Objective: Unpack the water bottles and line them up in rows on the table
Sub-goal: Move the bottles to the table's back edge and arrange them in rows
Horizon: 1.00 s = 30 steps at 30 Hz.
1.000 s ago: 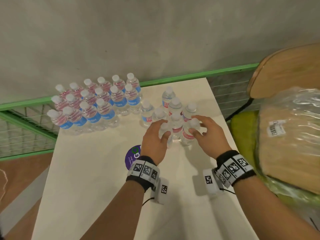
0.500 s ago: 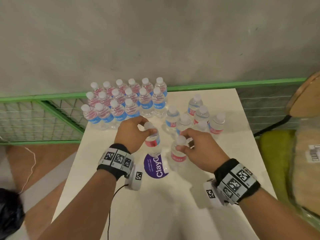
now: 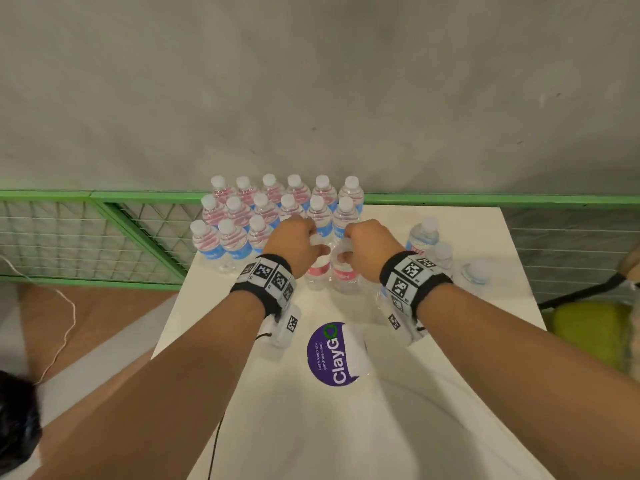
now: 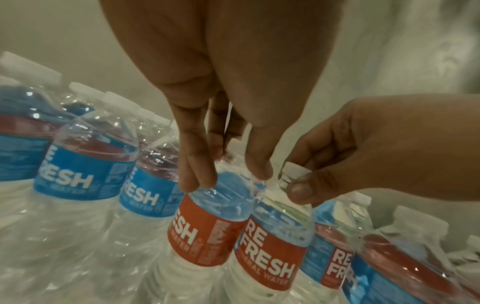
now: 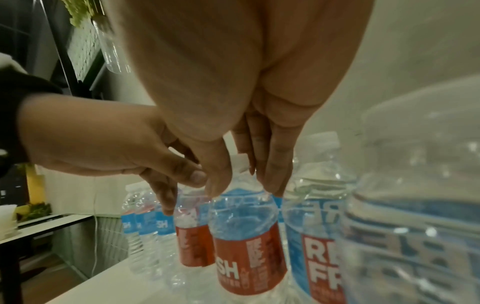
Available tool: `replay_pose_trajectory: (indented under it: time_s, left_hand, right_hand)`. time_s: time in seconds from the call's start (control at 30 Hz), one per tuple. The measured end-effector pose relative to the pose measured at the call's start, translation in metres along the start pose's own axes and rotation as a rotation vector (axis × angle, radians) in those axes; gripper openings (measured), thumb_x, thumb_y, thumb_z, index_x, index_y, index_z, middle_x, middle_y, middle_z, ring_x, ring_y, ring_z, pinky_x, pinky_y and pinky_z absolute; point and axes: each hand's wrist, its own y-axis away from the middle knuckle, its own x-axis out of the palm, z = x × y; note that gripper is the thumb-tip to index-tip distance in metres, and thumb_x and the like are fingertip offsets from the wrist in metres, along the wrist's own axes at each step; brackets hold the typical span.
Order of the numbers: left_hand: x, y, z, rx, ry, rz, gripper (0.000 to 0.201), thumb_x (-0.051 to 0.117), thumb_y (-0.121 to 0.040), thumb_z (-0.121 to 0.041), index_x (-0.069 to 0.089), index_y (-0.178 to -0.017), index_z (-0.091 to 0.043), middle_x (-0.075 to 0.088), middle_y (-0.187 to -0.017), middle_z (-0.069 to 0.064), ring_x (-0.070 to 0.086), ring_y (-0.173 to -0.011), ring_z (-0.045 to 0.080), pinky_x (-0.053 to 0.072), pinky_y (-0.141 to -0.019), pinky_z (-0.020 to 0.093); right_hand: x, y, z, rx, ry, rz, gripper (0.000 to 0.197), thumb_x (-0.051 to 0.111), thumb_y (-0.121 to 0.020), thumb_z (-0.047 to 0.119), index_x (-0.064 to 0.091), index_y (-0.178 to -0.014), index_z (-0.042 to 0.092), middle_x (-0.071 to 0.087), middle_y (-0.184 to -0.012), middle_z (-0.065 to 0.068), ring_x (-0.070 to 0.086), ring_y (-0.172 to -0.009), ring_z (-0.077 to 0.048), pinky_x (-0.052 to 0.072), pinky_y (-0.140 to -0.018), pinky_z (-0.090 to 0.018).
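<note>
Left hand: the left hand (image 3: 294, 242) grips the neck of a red-labelled bottle (image 3: 317, 271), fingers curled round its top.
Right hand: the right hand (image 3: 369, 247) pinches the cap of a second bottle (image 3: 343, 273), which touches the first.
Rows: the bottle rows (image 3: 277, 209) stand at the table's (image 3: 381, 427) far left, just behind the hands.
Loose bottles: three more (image 3: 441, 252) stand right of the hands.

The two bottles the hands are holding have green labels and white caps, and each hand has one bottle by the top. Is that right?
Not quite: the labels are red, not green. The left wrist view shows the left hand gripping one red-labelled bottle by the top and the right hand pinching the white cap of the other red-labelled bottle. The rest is right.
</note>
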Motion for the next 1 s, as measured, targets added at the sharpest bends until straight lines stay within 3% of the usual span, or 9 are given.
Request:
replay_pose_trajectory:
  time_s: [0.17, 0.33, 0.43, 0.5, 0.6, 0.73, 1.0]
  left_hand:
    - [-0.009, -0.017, -0.006, 0.111, 0.004, 0.067, 0.025, 0.075, -0.08, -0.02, 0.069, -0.104, -0.015, 0.062, -0.103, 0.005, 0.06, -0.094, 0.026, 0.05, -0.08, 0.036]
    - [-0.017, -0.025, -0.008, 0.152, -0.066, 0.055, 0.045, 0.056, -0.083, 0.004, 0.071, -0.115, -0.024, 0.07, -0.11, 0.006, 0.065, -0.099, 0.025, 0.054, -0.086, 0.037]
    - [-0.013, -0.026, -0.005, 0.174, -0.049, 0.044, 0.046, 0.066, -0.081, -0.002, 0.067, -0.122, -0.023, 0.067, -0.12, 0.004, 0.063, -0.106, 0.024, 0.051, -0.093, 0.036]
    - [-0.008, -0.024, -0.004, 0.156, -0.041, 0.023, 0.053, 0.076, -0.078, -0.017, 0.061, -0.129, -0.021, 0.06, -0.129, 0.004, 0.058, -0.114, 0.024, 0.047, -0.099, 0.036]
    - [-0.002, -0.023, -0.005, 0.079, 0.001, -0.039, 0.055, 0.074, -0.081, -0.036, 0.058, -0.131, -0.019, 0.06, -0.129, 0.006, 0.057, -0.115, 0.025, 0.046, -0.098, 0.035]
    - [-0.005, -0.029, -0.007, 0.066, -0.021, -0.013, 0.044, 0.076, -0.08, -0.03, 0.066, -0.119, -0.015, 0.068, -0.108, 0.007, 0.062, -0.101, 0.025, 0.051, -0.089, 0.034]
    - [-0.016, -0.036, -0.006, 0.077, -0.118, 0.014, 0.031, 0.075, -0.079, -0.026, 0.073, -0.107, -0.013, 0.071, -0.096, 0.008, 0.061, -0.088, 0.022, 0.046, -0.077, 0.027]
  right_hand:
    - [-0.011, -0.015, -0.008, 0.081, 0.04, -0.037, 0.026, 0.068, -0.084, 0.031, 0.062, -0.092, 0.007, 0.062, -0.096, -0.014, 0.058, -0.079, -0.028, 0.04, -0.064, -0.029]
    - [-0.013, -0.021, -0.007, 0.116, 0.022, -0.043, 0.025, 0.069, -0.083, 0.029, 0.061, -0.092, 0.007, 0.063, -0.098, -0.015, 0.063, -0.087, -0.031, 0.043, -0.066, -0.029]
    - [-0.012, -0.019, -0.007, 0.128, 0.022, -0.032, 0.026, 0.068, -0.086, 0.028, 0.062, -0.099, 0.006, 0.061, -0.102, -0.015, 0.063, -0.091, -0.032, 0.044, -0.068, -0.03]
    - [-0.011, -0.019, -0.007, 0.134, 0.011, -0.025, 0.028, 0.067, -0.088, 0.026, 0.062, -0.105, 0.005, 0.06, -0.107, -0.016, 0.063, -0.095, -0.032, 0.049, -0.074, -0.032]
    - [-0.011, -0.018, -0.007, 0.13, 0.004, -0.016, 0.028, 0.066, -0.089, 0.025, 0.062, -0.108, 0.004, 0.059, -0.111, -0.017, 0.063, -0.098, -0.033, 0.051, -0.081, -0.036]
    - [-0.014, -0.018, -0.004, 0.134, 0.03, 0.004, 0.027, 0.065, -0.09, 0.025, 0.062, -0.106, 0.004, 0.06, -0.109, -0.016, 0.063, -0.095, -0.032, 0.049, -0.077, -0.033]
    - [-0.014, -0.016, -0.001, 0.128, 0.058, 0.007, 0.028, 0.065, -0.09, 0.025, 0.062, -0.107, 0.003, 0.06, -0.109, -0.016, 0.063, -0.095, -0.032, 0.048, -0.075, -0.033]
